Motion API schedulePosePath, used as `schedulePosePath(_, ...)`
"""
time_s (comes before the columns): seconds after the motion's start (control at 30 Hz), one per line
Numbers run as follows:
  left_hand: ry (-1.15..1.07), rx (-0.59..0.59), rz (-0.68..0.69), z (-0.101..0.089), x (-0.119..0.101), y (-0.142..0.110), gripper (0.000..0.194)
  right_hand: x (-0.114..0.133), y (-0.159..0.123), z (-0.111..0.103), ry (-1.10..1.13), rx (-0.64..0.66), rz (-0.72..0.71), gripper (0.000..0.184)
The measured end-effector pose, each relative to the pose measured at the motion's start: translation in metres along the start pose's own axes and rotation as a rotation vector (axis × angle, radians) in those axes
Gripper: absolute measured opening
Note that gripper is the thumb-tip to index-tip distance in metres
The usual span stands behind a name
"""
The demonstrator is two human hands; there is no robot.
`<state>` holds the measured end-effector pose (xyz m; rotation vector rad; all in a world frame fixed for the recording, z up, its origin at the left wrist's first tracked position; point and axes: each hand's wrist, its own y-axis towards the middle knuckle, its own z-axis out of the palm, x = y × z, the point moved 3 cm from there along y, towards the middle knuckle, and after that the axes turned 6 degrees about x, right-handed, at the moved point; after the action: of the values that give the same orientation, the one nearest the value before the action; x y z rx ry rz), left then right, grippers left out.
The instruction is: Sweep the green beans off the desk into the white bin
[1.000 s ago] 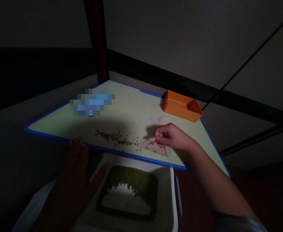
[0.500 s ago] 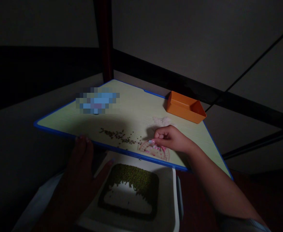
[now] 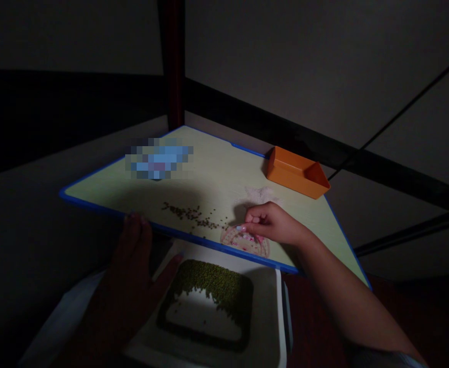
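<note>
My right hand (image 3: 272, 223) is closed above the board (image 3: 217, 163), its thumb and curled fingers pressed together. Whatever is in the pinch, if anything, I cannot make out. Beneath it lies a pink protractor shape (image 3: 243, 250), partly covered. To its left, small dark green beans (image 3: 192, 214) are scattered along the board's near side. My left hand (image 3: 134, 255) is in shadow, fingertips at the board's blue edge and thumb spread apart over the white container (image 3: 266, 317). Inside that container, green beans (image 3: 217, 278) are heaped toward the far side around a bare patch.
An orange open box (image 3: 297, 176) stands at the board's far right corner. A blurred-out blue item (image 3: 159, 161) lies at the far left. A pale smudge or print (image 3: 261, 194) shows beyond my right hand. Walls (image 3: 324, 66) and a dark red post (image 3: 174, 66) rise behind.
The view has shifted slightly, so the board and box appear a little further right. My right hand keeps its pinch near the protractor shape; my left hand stays at the board's edge.
</note>
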<state>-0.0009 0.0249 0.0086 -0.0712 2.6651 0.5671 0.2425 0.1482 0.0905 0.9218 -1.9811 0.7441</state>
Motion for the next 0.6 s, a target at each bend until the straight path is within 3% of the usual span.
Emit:
schedulePosePath(0.27,-0.027,0.071,-0.043,-0.0022,-0.0025,0.0007,0.081,-0.0007,-0.0012,-0.0018,0.005,-0.037,0.007,0.03)
schedulePosePath(0.6,-0.008,0.056,0.024,-0.0004,0.0023,-0.0013,0.082,0.0016,0.0048,0.002,-0.256,-0.121,-0.005,0.029)
